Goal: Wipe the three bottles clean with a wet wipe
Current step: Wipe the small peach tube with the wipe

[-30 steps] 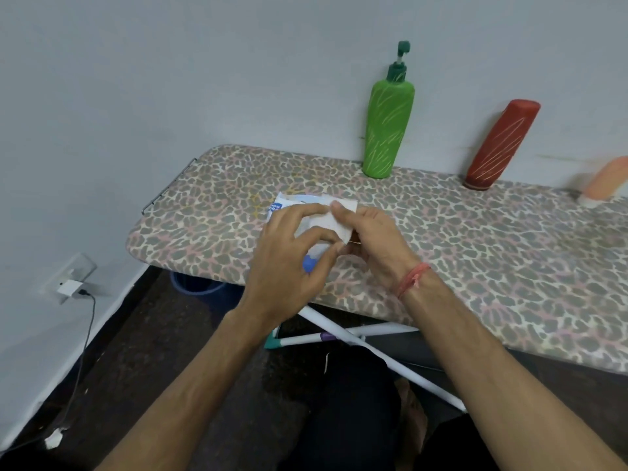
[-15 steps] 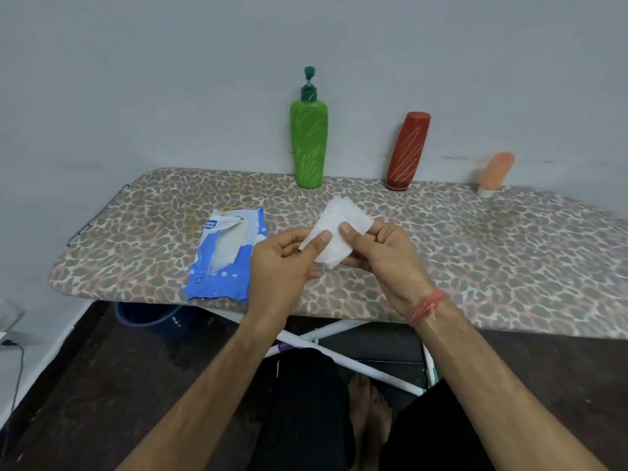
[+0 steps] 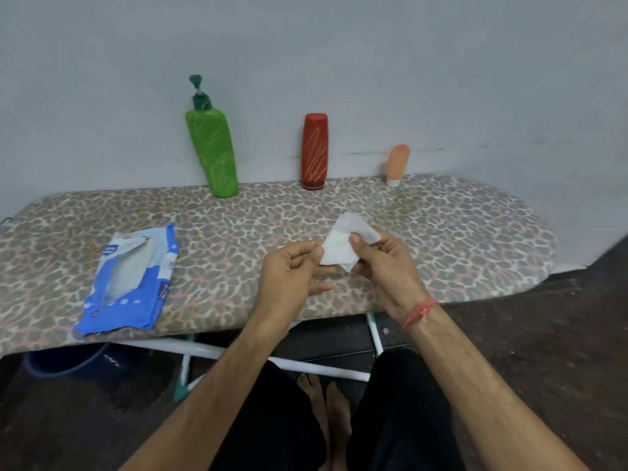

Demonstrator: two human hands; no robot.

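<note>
A folded white wet wipe [image 3: 343, 244] is held above the front of the ironing board [image 3: 458, 239]. My right hand [image 3: 384, 266] pinches its right side with the thumb on top. My left hand [image 3: 292, 273] pinches its left edge between thumb and fingers. Three bottles stand along the wall at the board's back edge: a green pump bottle [image 3: 212, 153] on the left, a red bottle [image 3: 315, 151] in the middle, and a small peach tube [image 3: 397, 163] on its white cap at the right. All three are well beyond my hands.
A blue and white wet wipe pack [image 3: 131, 280] lies open on the board's left front part. Under the board are white metal legs [image 3: 319, 367], a dark blue bucket [image 3: 68, 362], my feet and a dark floor. The grey wall runs right behind the bottles.
The wipe came out of the pack, which now lies on the left. Both hands moved right with the wipe and hold it between them. The camera view swung right.
</note>
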